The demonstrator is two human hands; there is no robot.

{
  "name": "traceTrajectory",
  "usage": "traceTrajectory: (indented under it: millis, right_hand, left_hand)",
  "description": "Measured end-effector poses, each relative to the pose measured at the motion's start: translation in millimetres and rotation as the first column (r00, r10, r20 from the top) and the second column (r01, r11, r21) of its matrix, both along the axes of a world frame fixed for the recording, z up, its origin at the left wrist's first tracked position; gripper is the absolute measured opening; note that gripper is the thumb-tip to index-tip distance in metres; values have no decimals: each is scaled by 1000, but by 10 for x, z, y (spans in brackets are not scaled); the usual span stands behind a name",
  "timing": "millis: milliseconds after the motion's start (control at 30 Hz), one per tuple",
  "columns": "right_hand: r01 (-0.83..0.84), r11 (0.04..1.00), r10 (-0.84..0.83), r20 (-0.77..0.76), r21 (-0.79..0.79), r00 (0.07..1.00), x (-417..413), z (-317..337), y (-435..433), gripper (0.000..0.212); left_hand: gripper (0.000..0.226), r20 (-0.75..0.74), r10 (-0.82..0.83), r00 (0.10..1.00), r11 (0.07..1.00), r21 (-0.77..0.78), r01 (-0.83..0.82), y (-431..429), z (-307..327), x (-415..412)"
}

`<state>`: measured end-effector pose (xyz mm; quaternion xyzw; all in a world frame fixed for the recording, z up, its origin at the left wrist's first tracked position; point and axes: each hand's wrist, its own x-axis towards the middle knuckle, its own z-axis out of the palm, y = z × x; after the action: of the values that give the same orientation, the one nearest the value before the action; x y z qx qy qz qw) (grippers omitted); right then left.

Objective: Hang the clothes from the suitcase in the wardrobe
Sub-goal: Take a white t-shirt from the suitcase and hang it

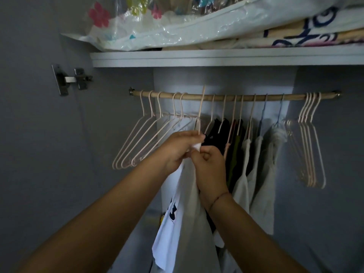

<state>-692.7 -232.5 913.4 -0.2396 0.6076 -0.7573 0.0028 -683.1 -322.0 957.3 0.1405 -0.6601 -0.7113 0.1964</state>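
Below the rail (234,97), both hands' fingers (194,137) closed on a white shirt (189,223), hanger (201,111) shoulders hidden.

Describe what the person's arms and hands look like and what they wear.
Both forearms are bare, with no sleeves in view. The left hand shows no rings, watch or glove. The right hand is also ungloved; a thin dark thread bracelet circles its wrist. No other jewellery or markings can be made out in the dim light.

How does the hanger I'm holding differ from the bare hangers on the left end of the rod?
The held hanger carries a white garment; the left hangers are bare. The held hanger's hook sticks up above the rod; theirs sit hooked over it. Both hands, left and right, grip it; theirs hang free. All look like thin pale wire.
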Motion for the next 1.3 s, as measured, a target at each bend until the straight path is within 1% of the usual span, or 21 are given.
traceTrajectory:
  millis: [133, 200, 333, 567, 700, 833, 933, 1067, 1133, 1200, 1300]
  right_hand:
    - [13, 1000, -13, 47, -4, 999, -279, 85, -228, 7]
    - [10, 1000, -10, 62, -6, 998, -417, 98, -322, 8]
    - [20, 1000, -21, 73, 17, 997, -648, 33, -426, 17]
    - [3, 997, -12, 115, 77, 993, -873, -249, -498, 26]
    - [-63, 992, 51, 118, 106, 992, -898, -367, -484, 30]
    - [-129, 985, 115, 123, 117, 986, -914, -372, -439, 32]
    - [-144, 986, 135, 101, 86, 986, -887, -364, -372, 35]
    - [-142, 984, 137, 52, 110, 989, -818, -445, -293, 34]
    - [-178, 973, 173, 44, 144, 984, -739, -516, -262, 30]
    - [-253, 953, 249, 49, 163, 967, -599, -598, -238, 25]
    - [-328, 931, 327, 32, 159, 944, -329, -792, -231, 21]
  left_hand:
    - [7, -36, -1, 999, 993, 122, 6, -166, 7, -294]
    - [8, -40, 6, 999, 988, 152, 0, -237, 8, -428]
    - [23, -26, 18, 999, 985, 172, -13, -339, -52, -669]
    - [26, 34, 41, 999, 985, 164, -46, -428, -322, -882]
    - [31, 3, 57, 998, 985, 165, -57, -485, -478, -873]
    - [24, 33, 85, 996, 990, 110, -88, -550, -560, -783]
    - [27, 54, 126, 991, 988, 78, -130, -543, -632, -630]
    - [35, 52, 171, 984, 983, 59, -174, -553, -842, -353]
    - [32, 70, 227, 971, 973, 21, -229, -542, -992, -144]
    - [31, 68, 294, 954, 956, 2, -294, -507, -1145, 107]
    - [28, 80, 392, 917, 920, -33, -390, -408, -1325, 563]
